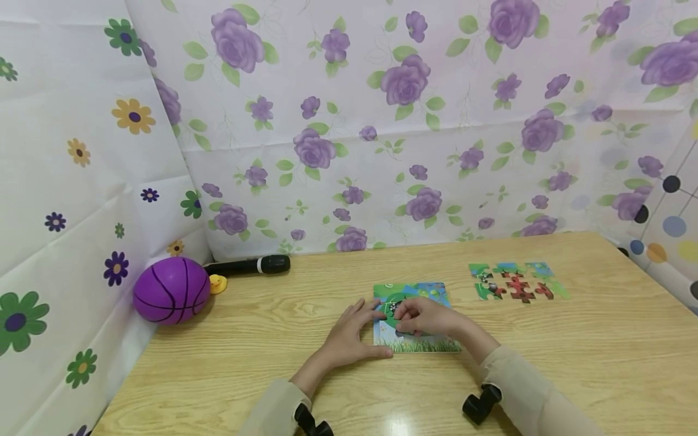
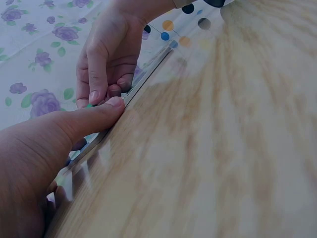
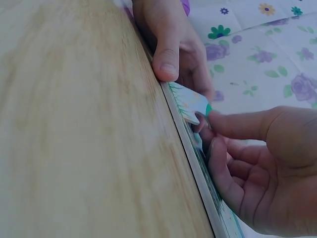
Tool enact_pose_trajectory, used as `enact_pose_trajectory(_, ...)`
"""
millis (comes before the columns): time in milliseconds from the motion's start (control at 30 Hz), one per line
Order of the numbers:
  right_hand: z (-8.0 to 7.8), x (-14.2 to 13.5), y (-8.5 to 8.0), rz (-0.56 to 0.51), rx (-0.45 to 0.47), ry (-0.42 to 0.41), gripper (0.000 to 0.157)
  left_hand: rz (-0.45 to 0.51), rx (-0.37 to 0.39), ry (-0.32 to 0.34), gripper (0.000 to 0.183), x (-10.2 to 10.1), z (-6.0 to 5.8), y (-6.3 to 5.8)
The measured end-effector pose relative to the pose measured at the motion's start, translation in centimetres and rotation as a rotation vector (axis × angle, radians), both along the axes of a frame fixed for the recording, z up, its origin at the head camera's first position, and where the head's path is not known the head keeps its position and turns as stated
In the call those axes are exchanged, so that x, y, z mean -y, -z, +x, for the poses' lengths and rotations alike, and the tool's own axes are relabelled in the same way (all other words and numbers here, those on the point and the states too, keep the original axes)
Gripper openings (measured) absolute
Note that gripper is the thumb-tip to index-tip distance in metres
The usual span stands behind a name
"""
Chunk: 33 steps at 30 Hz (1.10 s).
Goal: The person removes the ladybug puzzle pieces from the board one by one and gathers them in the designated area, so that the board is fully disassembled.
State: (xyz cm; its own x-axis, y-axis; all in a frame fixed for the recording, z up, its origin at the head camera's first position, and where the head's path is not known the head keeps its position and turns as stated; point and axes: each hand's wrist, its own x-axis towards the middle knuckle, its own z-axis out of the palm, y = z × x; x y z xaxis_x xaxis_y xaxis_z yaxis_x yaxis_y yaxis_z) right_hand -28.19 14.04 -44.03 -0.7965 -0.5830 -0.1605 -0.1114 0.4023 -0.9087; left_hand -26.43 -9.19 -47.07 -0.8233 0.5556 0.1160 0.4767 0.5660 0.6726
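Nearby, loose pcs (image 1: 520, 289); L hand (image 1: 351, 338) spread, R hand (image 1: 429, 316), pinching pc (image 3: 188, 100), partly hides board (image 1: 417, 347).

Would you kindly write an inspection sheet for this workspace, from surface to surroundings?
Surface: light wood-grain table.
Job's things: square, printed green-and-blue puzzle board; flat, colourful loose pieces lie to its right.
Clutter: purple ball with black lines, small yellow toy duck, black microphone-shaped object with white band.
Hands: left hand touches the board; right hand appears to pinch a flat printed piece there.
Cables: nothing seen.
Surroundings: white sheet printed with purple roses, behind the table.
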Motion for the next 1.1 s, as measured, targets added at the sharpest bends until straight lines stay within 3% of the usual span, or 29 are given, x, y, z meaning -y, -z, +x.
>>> enact_pose_trajectory(533, -0.3, -0.7, -0.2, 0.028, 0.071, -0.059, 0.025, 0.000, 0.006, -0.003, 0.068, 0.0, -0.1, 0.1)
enact_pose_trajectory(800, -0.5, -1.2, -0.6, -0.030, 0.081, 0.000, 0.027, -0.008, -0.011, 0.000, 0.072, 0.0, -0.2, 0.1)
enact_pose_trajectory(1100, -1.3, -3.5, -1.2, -0.053, 0.012, 0.169, 0.035, -0.012, -0.005, -0.008, 0.067, -0.1, -0.2, 0.1)
